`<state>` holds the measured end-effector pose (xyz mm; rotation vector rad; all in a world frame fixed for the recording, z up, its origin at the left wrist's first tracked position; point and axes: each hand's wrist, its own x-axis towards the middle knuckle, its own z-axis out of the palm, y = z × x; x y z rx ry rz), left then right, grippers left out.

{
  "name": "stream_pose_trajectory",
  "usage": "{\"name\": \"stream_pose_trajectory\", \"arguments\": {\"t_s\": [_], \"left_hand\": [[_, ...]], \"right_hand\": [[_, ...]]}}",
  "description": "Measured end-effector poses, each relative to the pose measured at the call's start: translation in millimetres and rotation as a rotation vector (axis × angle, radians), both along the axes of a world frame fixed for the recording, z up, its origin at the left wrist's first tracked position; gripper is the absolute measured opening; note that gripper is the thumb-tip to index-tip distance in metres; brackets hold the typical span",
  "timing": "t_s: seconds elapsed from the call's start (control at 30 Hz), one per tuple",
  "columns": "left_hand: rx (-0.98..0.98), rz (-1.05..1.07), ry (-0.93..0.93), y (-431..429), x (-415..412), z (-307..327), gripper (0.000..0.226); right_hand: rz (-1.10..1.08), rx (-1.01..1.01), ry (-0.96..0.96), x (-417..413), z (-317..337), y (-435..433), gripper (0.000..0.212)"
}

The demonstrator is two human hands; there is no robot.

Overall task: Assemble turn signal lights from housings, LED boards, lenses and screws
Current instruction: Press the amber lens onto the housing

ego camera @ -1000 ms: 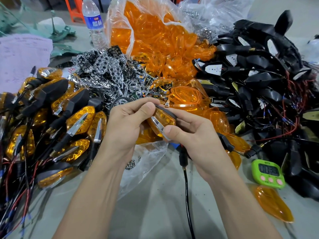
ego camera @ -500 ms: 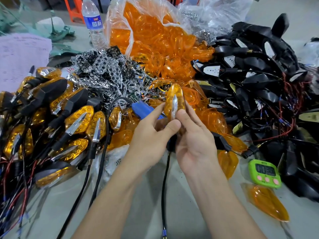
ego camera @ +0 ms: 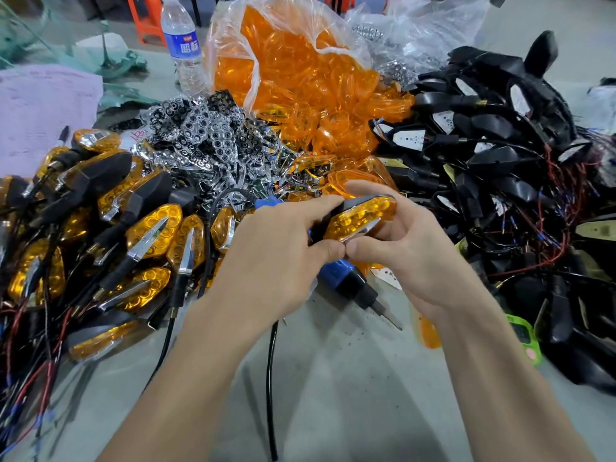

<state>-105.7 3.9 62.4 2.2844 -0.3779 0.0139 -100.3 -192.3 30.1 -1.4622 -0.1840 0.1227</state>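
Both the left hand and the right hand grip one amber turn signal light above the blue screwdriver on the table.

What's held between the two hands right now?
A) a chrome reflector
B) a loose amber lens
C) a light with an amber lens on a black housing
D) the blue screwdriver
C: the left hand and right hand both grip a turn signal light, whose amber lens sits on a black housing. The blue screwdriver shows beneath the hands.
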Motion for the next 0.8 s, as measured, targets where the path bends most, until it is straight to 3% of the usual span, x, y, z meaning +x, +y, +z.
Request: {"name": "stream_pose_trajectory", "arguments": {"t_s": [0.1, 0.27, 0.3, 0.43, 0.5, 0.57, 0.7, 0.8], "left_hand": [[0.045, 0.058, -0.078, -2, 2, 3, 0.058], [-0.161, 0.317, -0.488, -25, -19, -21, 0.019], [-0.192, 0.319, -0.476, -31, -23, -25, 0.017], [-0.28, 0.332, -0.022, -36, -11, -44, 0.039], [-0.643, 0.2, 0.285, -38, -3, -43, 0.038], [-0.984, 0.081, 0.47, -38, -1, -40, 0.031], [-1.156, -0.024, 0.529, -31, 2, -46, 0.041], [-1.185, -0.087, 0.536, -24, 5, -48, 0.039]], "right_hand": [[-0.068, 0.104, 0.026, 0, -4, 2, 0.051], [-0.335, 0.492, 0.285, 1, -10, 12, 0.052], [-0.369, 0.565, 0.312, 1, -11, 14, 0.05], [-0.375, 0.7, 0.35, -3, -15, 27, 0.056], [-0.309, 0.761, 0.366, -8, -16, 35, 0.061], [-0.227, 0.803, 0.357, -14, -19, 43, 0.057], [-0.191, 0.787, 0.297, -20, -28, 47, 0.054], [-0.252, 0.47, 0.181, -21, -25, 40, 0.055]]}}
